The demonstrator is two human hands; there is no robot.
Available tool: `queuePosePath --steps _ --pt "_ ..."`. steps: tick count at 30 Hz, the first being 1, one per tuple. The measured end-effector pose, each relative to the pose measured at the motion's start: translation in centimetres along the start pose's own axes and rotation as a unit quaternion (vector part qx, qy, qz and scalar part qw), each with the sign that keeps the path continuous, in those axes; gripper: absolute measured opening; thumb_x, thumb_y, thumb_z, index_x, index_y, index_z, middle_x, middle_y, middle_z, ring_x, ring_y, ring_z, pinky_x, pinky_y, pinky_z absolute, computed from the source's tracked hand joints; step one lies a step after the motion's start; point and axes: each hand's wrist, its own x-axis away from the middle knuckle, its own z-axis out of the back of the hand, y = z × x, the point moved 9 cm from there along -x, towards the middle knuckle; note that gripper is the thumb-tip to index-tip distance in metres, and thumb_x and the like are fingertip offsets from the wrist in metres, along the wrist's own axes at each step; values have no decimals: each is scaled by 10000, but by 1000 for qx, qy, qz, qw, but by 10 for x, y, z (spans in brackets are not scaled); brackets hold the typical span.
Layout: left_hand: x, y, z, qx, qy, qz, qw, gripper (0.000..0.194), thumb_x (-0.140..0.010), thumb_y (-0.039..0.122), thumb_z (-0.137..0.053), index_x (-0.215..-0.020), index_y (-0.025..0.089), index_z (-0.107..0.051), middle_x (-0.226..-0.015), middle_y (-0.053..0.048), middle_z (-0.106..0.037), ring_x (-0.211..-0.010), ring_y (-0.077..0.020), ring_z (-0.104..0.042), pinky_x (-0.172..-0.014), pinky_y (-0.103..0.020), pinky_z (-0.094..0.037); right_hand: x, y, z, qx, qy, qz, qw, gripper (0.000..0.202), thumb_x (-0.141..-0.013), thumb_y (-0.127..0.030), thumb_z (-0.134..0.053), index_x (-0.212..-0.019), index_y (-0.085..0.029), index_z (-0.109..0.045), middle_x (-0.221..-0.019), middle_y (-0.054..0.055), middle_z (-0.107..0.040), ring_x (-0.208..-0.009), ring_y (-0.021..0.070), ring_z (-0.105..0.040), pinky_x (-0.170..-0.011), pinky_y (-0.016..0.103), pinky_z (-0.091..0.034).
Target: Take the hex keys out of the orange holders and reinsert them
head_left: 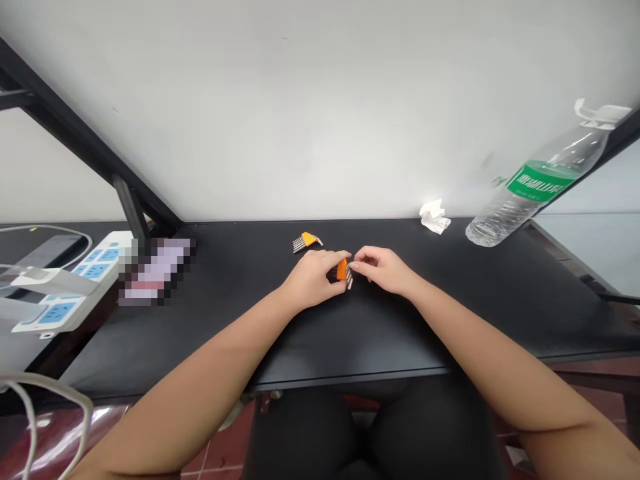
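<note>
In the head view, grasping an orange holder [342,269] between thumb and fingers of the left hand [315,277], around the middle of the black table [240,260], well in from the front edge. Cannot tell from this angle whether lifted or resting on the surface. With bent fingertips of the right hand [385,270], meeting the metal keys [349,277] on the holder's right side; cannot tell whether pinching one or merely touching. Crossing the front edge with both bare forearms [220,373]. Just behind the left hand, short of the back edge, lying with keys toward the left: a second orange holder [309,239]. Off to the right, by the back edge, a crumpled tissue [435,217], then a large bottle [543,180] with a green label, both well apart from the right hand. Leftward, a wide stretch of tabletop as far as a pixelated patch [157,270]; past the left edge, a white power strip [75,280]. Along the back edge, closing off that side, a white panel [300,133].
</note>
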Motion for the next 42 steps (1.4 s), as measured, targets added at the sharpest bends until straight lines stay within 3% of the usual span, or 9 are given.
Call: queuePosePath --steps 3,6,13,25,34,39,42 --pt "1 -10 0 0 -11 27 1000 497 -786 251 -692 -1279 222 -636 -1066 -45 -738 -939 -216 -687 -883 -359 -547 -1 -1 12 165 22 65 984 134 -927 -272 -633 -943 -215 -753 -928 31 -646 -775 147 -594 -767 306 -475" --pt "1 -19 -1 0 -24 48 999 516 -786 247 -688 -1298 215 -633 -1109 -51 -735 -969 -220 -695 -896 -356 -561 -3 10 12 240 5 79 967 215 -938 -213 -608 -1048 -238 -791 -997 51 -648 -846 163 -620 -833 315 -487" --pt "1 -28 -3 8 -22 67 998 512 -793 260 -682 -1301 217 -634 -1114 -43 -740 -1003 -217 -700 -887 -335 -575 -5 16 5 319 -27 73 944 273 -980 -220 -562 -1103 -254 -803 -975 54 -631 -811 157 -605 -776 295 -467" --pt "2 -32 -6 3 -23 77 997 543 -793 268 -691 -1330 215 -626 -1097 -52 -738 -964 -211 -707 -853 -329 -585 10 -3 0 424 -39 69 902 258 -986 -253 -551 -1007 -271 -808 -1036 53 -662 -767 160 -605 -628 300 -380" --pt "2 -34 -7 10 -27 80 996 549 -790 258 -682 -1334 217 -622 -1133 -48 -736 -994 -213 -702 -853 -322 -580 16 -10 -10 479 -66 58 874 265 -996 -239 -524 -1000 -239 -790 -943 81 -651 -684 170 -578 -565 312 -301" --pt "2 -34 -7 1 -28 79 996 553 -793 273 -687 -1339 218 -622 -1093 -54 -730 -965 -215 -704 -854 -330 -576 14 -11 -12 428 -64 64 899 224 -963 -183 -519 -938 -210 -740 -964 73 -650 -744 170 -596 -603 300 -342" --pt "1 -34 -7 -6 -37 82 996 577 -790 271 -688 -1358 225 -599 -1094 -56 -722 -964 -217 -701 -858 -342 -575 10 -1 -8 373 -58 16 926 105 -875 -165 -584 -840 -201 -676 -936 56 -657 -767 166 -597 -614 281 -368"
